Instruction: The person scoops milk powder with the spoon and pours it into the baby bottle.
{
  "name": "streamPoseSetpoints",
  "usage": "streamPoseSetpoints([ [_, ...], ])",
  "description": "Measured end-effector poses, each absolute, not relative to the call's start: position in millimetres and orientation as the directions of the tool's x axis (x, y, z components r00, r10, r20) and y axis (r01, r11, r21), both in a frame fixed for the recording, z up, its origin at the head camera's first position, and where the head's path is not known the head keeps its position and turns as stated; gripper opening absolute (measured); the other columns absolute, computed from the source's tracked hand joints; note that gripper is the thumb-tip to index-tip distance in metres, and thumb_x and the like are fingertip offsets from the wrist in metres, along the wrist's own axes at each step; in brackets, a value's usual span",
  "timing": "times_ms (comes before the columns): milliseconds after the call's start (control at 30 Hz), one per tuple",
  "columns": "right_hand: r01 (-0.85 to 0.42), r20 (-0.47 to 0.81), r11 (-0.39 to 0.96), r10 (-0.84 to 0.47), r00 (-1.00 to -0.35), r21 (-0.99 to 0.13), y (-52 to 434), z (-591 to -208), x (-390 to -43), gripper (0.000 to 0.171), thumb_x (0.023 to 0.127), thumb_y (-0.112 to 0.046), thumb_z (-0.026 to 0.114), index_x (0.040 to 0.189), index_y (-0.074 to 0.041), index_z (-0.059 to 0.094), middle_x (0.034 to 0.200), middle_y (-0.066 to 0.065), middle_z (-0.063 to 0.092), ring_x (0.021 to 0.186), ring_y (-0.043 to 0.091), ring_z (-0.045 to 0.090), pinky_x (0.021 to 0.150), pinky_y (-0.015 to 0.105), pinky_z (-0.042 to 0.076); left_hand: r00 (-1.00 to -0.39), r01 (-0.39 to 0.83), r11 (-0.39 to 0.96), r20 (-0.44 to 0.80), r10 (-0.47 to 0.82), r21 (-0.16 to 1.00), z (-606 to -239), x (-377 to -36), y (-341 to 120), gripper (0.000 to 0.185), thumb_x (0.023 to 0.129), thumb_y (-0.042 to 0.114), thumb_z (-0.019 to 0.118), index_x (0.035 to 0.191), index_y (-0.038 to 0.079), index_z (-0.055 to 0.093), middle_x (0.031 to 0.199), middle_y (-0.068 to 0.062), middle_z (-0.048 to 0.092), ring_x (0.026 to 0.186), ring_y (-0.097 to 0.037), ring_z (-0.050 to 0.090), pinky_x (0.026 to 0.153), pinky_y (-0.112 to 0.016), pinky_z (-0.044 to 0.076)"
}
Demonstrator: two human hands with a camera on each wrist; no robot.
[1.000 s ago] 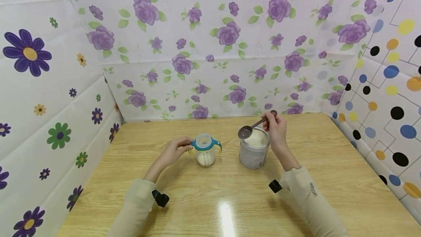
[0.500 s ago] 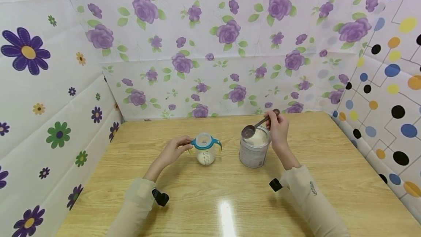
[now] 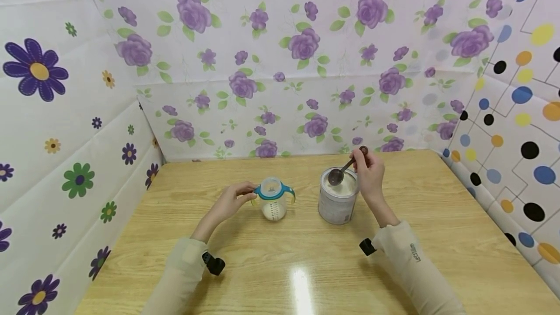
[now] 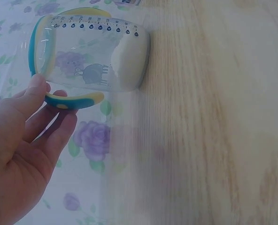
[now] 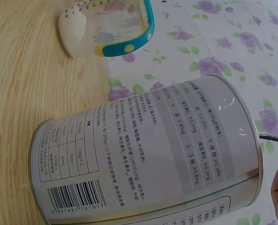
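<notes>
Some powder already sits in the baby cup [image 3: 273, 201], more scooping underway

Right hand [image 3: 369, 171] pinches the spoon [image 3: 343, 171] over the open tin [image 3: 338, 198] (bowl looks empty); left hand [image 3: 232, 201] grips the cup's handle [image 4: 73, 100].

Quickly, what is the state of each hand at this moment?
Left hand: pinches the handle of the baby bottle.
Right hand: pinches the spoon over the open powder can.

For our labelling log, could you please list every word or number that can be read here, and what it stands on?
Tin: barcode digits, roughly "6921461701917"; the Chinese print and tables are too small to read.
Bottle: scale numerals along the side, blurred.
Right sleeve: small logo, unreadable.
</notes>
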State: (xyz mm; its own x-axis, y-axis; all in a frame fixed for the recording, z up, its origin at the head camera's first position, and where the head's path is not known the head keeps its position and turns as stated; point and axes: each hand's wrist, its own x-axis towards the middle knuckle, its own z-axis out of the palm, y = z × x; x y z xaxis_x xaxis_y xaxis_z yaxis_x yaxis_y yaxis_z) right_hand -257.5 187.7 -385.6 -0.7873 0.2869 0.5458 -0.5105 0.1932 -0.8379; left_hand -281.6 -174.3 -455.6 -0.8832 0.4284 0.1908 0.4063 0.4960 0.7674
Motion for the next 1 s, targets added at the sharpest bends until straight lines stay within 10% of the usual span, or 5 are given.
streamPoseSetpoints([
  [400, -0.640, 0.765, 0.455, 0.164, -0.623, -0.619, 179.0, -386.3, -251.3, 0.020, 0.093, 0.004, 0.056, 0.076, 0.013, 0.063, 0.059, 0.020, 0.054, 0.054, -0.007, 0.039, 0.048, 0.008, 0.031, -0.875, 0.430, 0.495, 0.215, 0.433, 0.755, -459.9, -282.1, -174.8, 0.021, 0.097, 0.015, 0.059, 0.115, 0.011, 0.067, 0.111, -0.012, 0.070, 0.107, -0.030, 0.066, 0.092, -0.046, 0.054],
  [1000, -0.575, 0.673, 0.415, 0.139, -0.727, -0.706, 163.7, -394.3, -248.1, 0.026, 0.096, 0.000, 0.053, 0.074, 0.010, 0.062, 0.057, 0.011, 0.051, 0.050, -0.005, 0.036, 0.045, 0.011, 0.026, -0.874, 0.432, 0.492, 0.216, 0.436, 0.756, -457.9, -281.9, -175.3, 0.021, 0.096, 0.018, 0.060, 0.115, 0.015, 0.068, 0.111, -0.007, 0.070, 0.106, -0.026, 0.066, 0.090, -0.043, 0.056],
])
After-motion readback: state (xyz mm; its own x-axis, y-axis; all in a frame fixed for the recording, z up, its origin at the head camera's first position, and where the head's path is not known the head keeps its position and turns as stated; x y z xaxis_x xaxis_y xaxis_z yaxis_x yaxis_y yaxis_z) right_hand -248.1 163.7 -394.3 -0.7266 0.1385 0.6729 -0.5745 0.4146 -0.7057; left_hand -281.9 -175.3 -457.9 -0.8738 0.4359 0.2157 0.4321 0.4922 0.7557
